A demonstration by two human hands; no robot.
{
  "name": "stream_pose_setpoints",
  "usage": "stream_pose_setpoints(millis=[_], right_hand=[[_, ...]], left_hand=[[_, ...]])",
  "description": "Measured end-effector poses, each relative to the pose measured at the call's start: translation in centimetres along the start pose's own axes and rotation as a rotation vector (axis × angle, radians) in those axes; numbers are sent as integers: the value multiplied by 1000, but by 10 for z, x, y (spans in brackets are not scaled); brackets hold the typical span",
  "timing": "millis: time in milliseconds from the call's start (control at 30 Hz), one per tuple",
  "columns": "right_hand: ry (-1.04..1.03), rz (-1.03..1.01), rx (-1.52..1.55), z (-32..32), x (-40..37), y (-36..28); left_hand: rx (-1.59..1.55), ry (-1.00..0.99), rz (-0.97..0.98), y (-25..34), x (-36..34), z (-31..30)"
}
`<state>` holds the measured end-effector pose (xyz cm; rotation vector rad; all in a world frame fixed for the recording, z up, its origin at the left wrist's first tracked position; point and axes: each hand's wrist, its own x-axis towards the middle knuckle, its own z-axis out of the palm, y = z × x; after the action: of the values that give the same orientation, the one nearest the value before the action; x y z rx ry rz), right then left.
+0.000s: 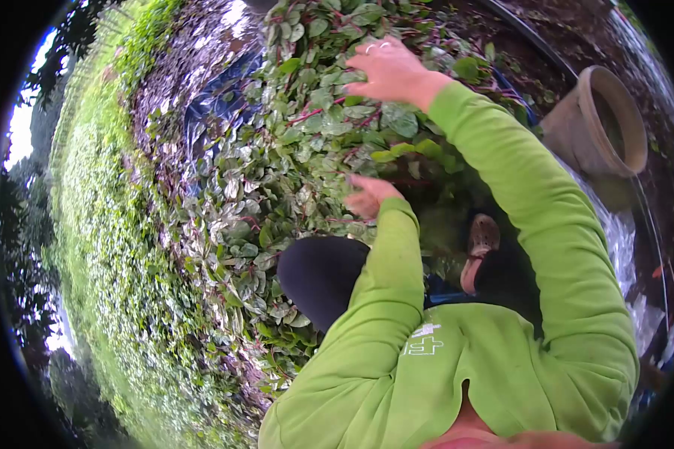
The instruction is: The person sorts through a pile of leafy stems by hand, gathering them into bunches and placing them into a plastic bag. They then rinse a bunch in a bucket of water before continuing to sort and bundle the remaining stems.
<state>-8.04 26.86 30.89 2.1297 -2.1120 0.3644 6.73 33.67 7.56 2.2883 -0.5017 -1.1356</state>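
Observation:
My right hand (393, 71), with rings on its fingers, is over a dense bed of green leaves with reddish-purple stems (314, 112). Its thumb and fingers are spread, and nothing shows between them. Lower down and nearer my body, my left hand (371, 196) is at the leaves beside my bent knee (322, 277). Its fingers are slightly bent and apart, a little blurred, with no held object visible. Leaves lie close around both hands, and some fingertips are hard to make out against them.
A brown pot (558, 131) lies tilted at the right, near a dark pipe (532, 37) and clear plastic sheeting (618, 247). Blue plastic (221, 97) lies among plants at the upper left. My foot in a brown shoe (483, 236) is below my right forearm.

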Motion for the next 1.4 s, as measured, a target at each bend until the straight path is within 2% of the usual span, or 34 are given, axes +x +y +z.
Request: stream_pose_setpoints(millis=[33, 100, 133, 233, 267, 300, 433, 533, 767, 833, 900, 1033, 1100, 1133, 1200, 1233, 1267, 1300, 1367, 1400], right_hand=[[-109, 42, 6, 18, 20, -6], [-487, 81, 16, 40, 66, -13], [-494, 83, -6, 60, 81, -10], [-535, 112, -41, 123, 95, 6], [-557, 103, -49, 135, 85, 12], [-582, 94, -62, 144, 74, 17], [-521, 17, 96, 123, 17, 49], [-310, -27, 143, 113, -31, 70], [-260, -26, 177, 103, -55, 103], [-394, 95, 91, 89, -45, 113], [-456, 107, 136, 63, -39, 115], [-275, 53, 435, 33, -38, 133], [-192, 145, 384, 7, -54, 140], [-57, 104, 294, 3, -64, 147], [-18, 245, 249, -14, -90, 150], [4, 314, 226, -25, -101, 148], [155, 245, 226, -22, -117, 153], [163, 309, 287, -30, -127, 150], [177, 436, 417, -50, -151, 130], [131, 566, 519, -69, -158, 112]], left_hand=[[-192, -106, -98, -19, 15, 7], [-588, -334, -274, -52, 37, 35], [-786, -456, -358, -59, 45, 52], [-1170, -646, -506, -15, 7, 45], [-1089, -608, -324, -25, 13, 59], [-1063, -620, -308, -32, 12, 75], [-961, -884, -550, -62, -19, 112], [-904, -994, -610, -78, -42, 114], [-827, -895, -518, -82, -37, 87], [-777, -845, -492, -80, -16, 66], [-745, -791, -461, -75, 5, 45], [-667, -660, -368, -66, 25, 18], [-613, -569, -304, -54, 27, 11], [-556, -460, -237, -44, 22, 2], [-350, -131, -4, -19, 6, -19], [-236, 41, 185, -4, -7, -31], [-205, 87, 410, 9, -15, -36], [-231, 93, 653, 25, -19, -39], [-378, -260, 1192, 56, -13, -27], [-205, -362, 1406, 76, -22, -25]])
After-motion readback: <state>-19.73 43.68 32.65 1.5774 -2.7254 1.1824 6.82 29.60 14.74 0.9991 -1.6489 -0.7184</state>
